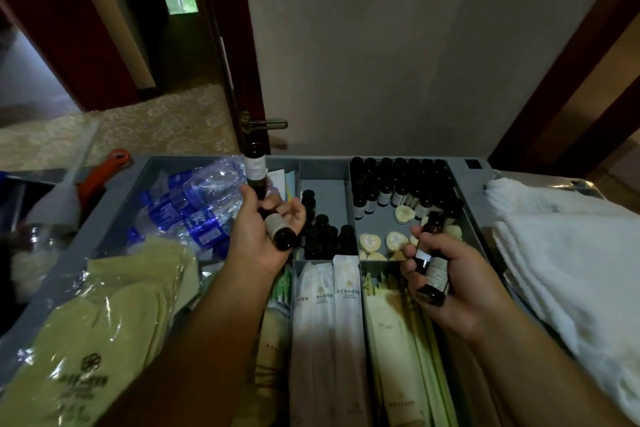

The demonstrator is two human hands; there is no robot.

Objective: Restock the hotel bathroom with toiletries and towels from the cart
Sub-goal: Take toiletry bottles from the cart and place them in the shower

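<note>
The left hand (258,236) is closed round two dark bottles (255,170) above the cart tray (325,184). More are gripped by the right hand (460,284), seemingly gathered for one trip. Towels (554,253) are stacked right of the tray.

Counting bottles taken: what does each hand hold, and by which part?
Left hand: upright bottle by its base, lying bottle by its cap end. Right hand: third bottle, possibly a fourth, around its body.

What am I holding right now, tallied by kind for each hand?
Dark bottles in the left hand: 2, an upright bottle and a lying bottle.
Dark bottles in the right hand: 2 as far as I can tell, as they overlap.
Total: 4.
</note>
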